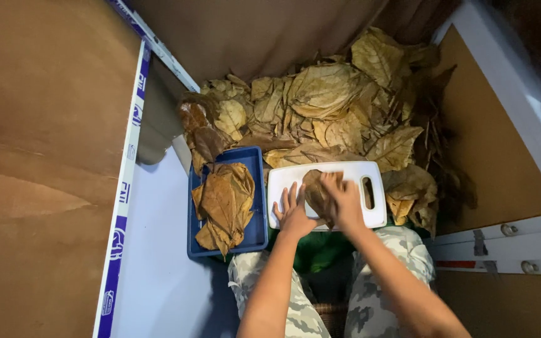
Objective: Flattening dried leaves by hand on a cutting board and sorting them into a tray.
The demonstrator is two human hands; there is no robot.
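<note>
One dry brown leaf (318,195) under hands (320,209)

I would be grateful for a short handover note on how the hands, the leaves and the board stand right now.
Left hand: flat, fingers spread, pressing on the white cutting board beside the leaf.
Right hand: resting on a brown dried leaf lying on the board; grip unclear.
The board lies across the person's lap.
Blue tray to its left: holds a small stack of dried leaves.
Loose leaf pile lies behind the board, large.
Done: some leaves stacked in the tray. Left: the leaf on the board and the big pile.
</note>
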